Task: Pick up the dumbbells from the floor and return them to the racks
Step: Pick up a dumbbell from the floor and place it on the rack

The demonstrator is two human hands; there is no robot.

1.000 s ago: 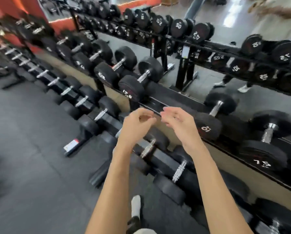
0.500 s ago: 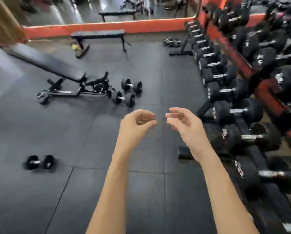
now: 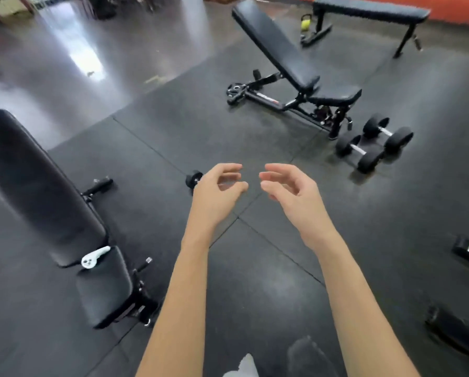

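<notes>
Swung from racks to floor: two black round-headed dumbbells (image 3: 374, 142) ahead; both hands (image 3: 255, 186) loosely curled, empty. Risk: rolling on grab.

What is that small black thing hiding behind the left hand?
Behind the left hand, one small black round dumbbell end shows on the black rubber floor. The hand covers its handle and other end, so neither can be seen.

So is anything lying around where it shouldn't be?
Yes. Two dumbbells lie on the floor mat beside the incline bench, not on a rack. A third small one peeks out behind the left hand. Both hands are empty.
</notes>
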